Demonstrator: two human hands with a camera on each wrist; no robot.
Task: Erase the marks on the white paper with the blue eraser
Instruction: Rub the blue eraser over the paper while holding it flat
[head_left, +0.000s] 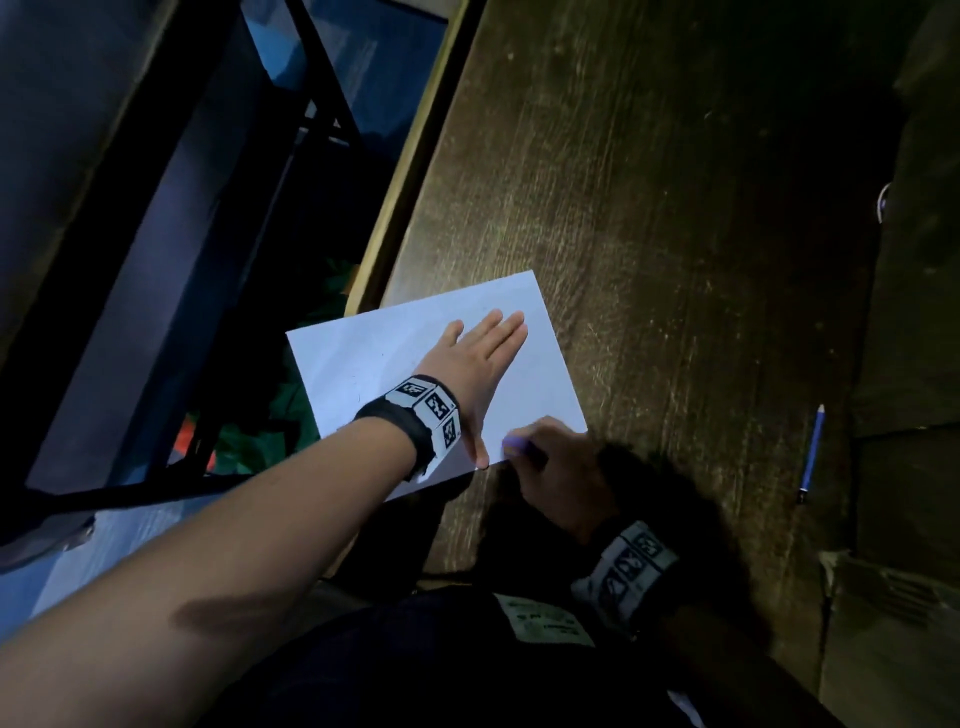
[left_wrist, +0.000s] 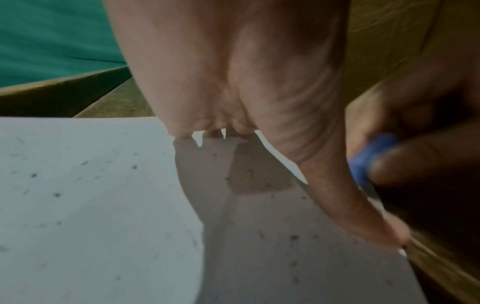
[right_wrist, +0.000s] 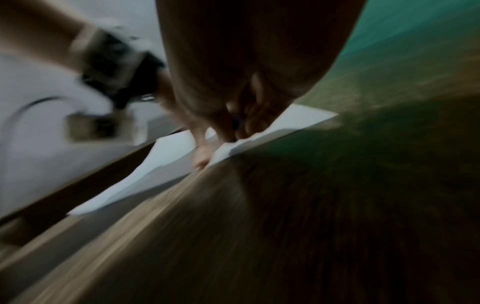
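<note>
A white sheet of paper lies on the dark wooden table, its left part hanging past the table's edge. My left hand lies flat on the sheet with straight fingers, its thumb stretched down to the near edge. In the left wrist view the paper carries small dark crumbs and specks. My right hand pinches the blue eraser at the sheet's near right corner, close to the left thumb. The eraser shows between the right fingers. The right wrist view is blurred; the right hand touches the paper there.
A blue pencil lies on the table to the right of the paper. The table's left edge runs diagonally, with a dark chair frame and green cloth below it. A dark cabinet stands at the right.
</note>
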